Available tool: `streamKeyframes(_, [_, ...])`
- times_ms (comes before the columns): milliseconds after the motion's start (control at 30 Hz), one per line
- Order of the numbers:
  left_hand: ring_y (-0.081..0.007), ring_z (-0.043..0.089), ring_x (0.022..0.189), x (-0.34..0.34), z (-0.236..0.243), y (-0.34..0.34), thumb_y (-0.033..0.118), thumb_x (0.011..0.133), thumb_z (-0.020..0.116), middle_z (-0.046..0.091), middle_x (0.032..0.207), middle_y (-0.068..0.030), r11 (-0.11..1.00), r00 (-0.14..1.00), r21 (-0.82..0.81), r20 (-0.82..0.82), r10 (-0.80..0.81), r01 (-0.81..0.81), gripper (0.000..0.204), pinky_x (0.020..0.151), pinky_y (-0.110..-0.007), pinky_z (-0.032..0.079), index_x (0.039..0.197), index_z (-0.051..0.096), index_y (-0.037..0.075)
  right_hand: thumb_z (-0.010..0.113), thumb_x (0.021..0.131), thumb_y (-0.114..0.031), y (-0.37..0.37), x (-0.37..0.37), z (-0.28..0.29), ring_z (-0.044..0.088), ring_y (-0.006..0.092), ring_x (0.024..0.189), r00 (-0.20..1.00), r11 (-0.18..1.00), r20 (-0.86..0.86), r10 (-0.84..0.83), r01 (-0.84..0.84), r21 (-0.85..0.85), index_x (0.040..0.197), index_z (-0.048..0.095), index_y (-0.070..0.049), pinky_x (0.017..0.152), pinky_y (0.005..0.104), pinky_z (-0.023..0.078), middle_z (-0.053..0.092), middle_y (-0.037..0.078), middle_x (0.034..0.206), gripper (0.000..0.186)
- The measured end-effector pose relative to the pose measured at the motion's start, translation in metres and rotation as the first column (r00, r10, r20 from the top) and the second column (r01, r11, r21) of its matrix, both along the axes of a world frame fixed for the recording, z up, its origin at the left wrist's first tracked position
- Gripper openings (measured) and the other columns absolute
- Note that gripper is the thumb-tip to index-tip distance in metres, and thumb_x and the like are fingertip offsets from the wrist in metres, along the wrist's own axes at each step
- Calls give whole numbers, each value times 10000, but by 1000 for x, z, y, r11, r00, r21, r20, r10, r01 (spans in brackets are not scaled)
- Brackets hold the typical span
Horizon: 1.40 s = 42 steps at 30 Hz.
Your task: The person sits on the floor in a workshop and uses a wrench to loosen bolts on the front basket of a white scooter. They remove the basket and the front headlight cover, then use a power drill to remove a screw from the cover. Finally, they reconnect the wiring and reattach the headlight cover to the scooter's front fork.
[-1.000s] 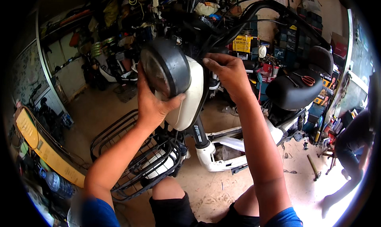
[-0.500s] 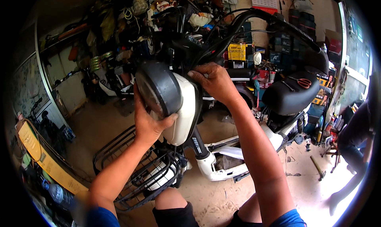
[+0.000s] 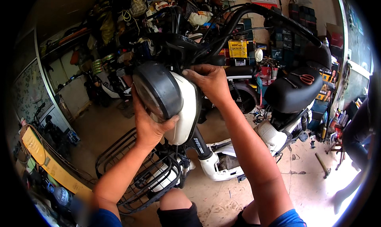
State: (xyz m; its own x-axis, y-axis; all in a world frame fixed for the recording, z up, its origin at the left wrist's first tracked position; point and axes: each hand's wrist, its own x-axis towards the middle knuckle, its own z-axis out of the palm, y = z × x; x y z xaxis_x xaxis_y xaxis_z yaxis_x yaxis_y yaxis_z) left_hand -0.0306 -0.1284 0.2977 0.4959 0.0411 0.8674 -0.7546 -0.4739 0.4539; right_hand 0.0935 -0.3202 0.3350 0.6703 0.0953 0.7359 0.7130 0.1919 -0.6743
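A round black-rimmed headlight (image 3: 164, 90) with a white shell (image 3: 186, 108) behind it sits at the front of a white electric scooter. My left hand (image 3: 149, 124) grips the headlight from the left and below, thumb pressed against the lower edge where rim and shell meet. My right hand (image 3: 210, 82) is closed at the top rear edge of the shell, thumb and fingers bent together; whatever lies between them is hidden. Just above run the black handlebar (image 3: 246, 15) and dark cables. Below the shell is the black steering column (image 3: 198, 145).
A black wire basket (image 3: 139, 183) hangs under my left forearm. Red-handled scissors (image 3: 304, 78) and a small metal tool (image 3: 289, 81) lie on the black seat (image 3: 295, 94). A hammer (image 3: 323, 165) lies on the floor at right, near another person's legs (image 3: 357, 143). A yellow panel (image 3: 51, 159) leans at left.
The view has shifted slightly, and the handlebar stands a little more to the left. My left hand keeps its hold on the headlight; my right hand stays closed by the shell's top edge.
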Motion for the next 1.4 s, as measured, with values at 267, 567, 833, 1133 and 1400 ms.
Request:
streamKeyframes(267, [-300, 429, 1370, -8, -9, -1, 276, 641, 917, 351, 1507, -209, 999, 999, -29, -18, -28, 27, 1362, 1167, -440, 365, 1603, -8, 4, 710, 963, -237, -8, -10, -32, 646, 145, 1044, 993, 991, -107, 54, -41, 125, 1210, 713, 31, 946, 285, 487, 741, 105, 1137, 364])
streamKeyframes(567, [-294, 437, 1361, -5, -15, -6, 263, 626, 924, 351, 1508, -201, 999, 1000, -41, -6, 13, -14, 1386, 1165, -433, 368, 1612, -20, 24, 611, 1017, -225, -11, -18, -58, 435, 251, 1442, 993, 993, 91, 80, -87, 79, 1395, 598, -1, 1177, 357, 313, 484, 182, 1549, 439])
streamKeyframes(833, [-269, 469, 1318, -8, -13, -5, 273, 617, 931, 403, 1456, -156, 998, 1000, -60, -11, 2, -3, 1373, 1137, -418, 400, 1609, 15, 24, 728, 925, -129, -20, -40, -52, 606, 242, 1261, 990, 993, 140, 18, -33, 109, 1287, 660, 18, 1074, 338, 444, 649, 167, 1348, 396])
streamKeyframes(1133, [-265, 464, 1320, -17, -10, -8, 310, 609, 937, 409, 1443, -151, 997, 1000, -68, 2, 22, -21, 1334, 1125, -426, 410, 1593, 88, 9, 728, 919, -119, -24, -41, -48, 594, 273, 1286, 990, 995, 137, 39, -51, 89, 1245, 669, 41, 1091, 344, 431, 637, 194, 1350, 368])
streamKeyframes(1400, [-256, 465, 1316, -19, -10, 23, 386, 663, 911, 421, 1435, -141, 982, 981, -13, 38, 190, -190, 1207, 1125, -416, 402, 1557, 198, -1, 712, 930, -158, -30, -44, -48, 567, 236, 1303, 989, 990, 101, 111, -119, 77, 1288, 669, 13, 1112, 357, 407, 626, 164, 1383, 400])
